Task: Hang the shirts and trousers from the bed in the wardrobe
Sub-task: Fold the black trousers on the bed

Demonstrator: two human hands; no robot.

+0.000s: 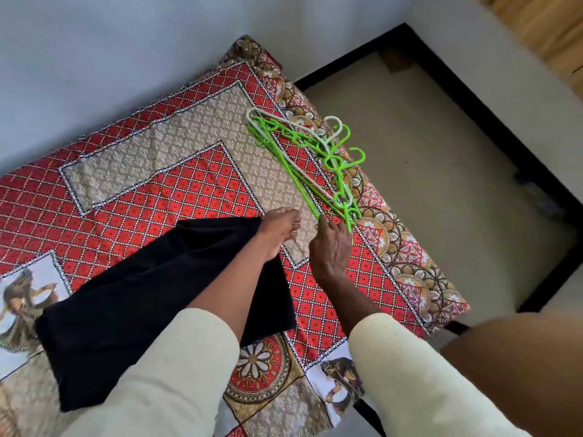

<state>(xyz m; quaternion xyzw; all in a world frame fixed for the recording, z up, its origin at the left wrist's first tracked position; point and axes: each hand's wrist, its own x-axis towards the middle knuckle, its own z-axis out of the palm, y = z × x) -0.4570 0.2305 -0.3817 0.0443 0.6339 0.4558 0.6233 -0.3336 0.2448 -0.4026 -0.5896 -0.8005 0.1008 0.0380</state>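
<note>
From my seat, I can't see the whole dark garment (132, 298): both forearms cross it, so its cut is hard to read, and I can't tell whether it is trousers or a shirt. It lies spread on the bed (142, 184), over the red patterned cover, toward the near left. The wardrobe isn't in view. The bed's near edge is cut off by the frame.

A pile of hangers (312, 159), mostly green with a couple of white ones, lies tangled near the bed's right edge, so counting them is beyond me. Beyond that edge is beige floor (426, 184) with a black skirting line along the wall.

My left hand (280, 230) rests on the garment's far corner, fingers relaxed and extended onto the cover. My right hand (331, 247) reaches to the near end of the hanger pile, fingers curled around a green hanger's tip. Both sleeves are cream.
</note>
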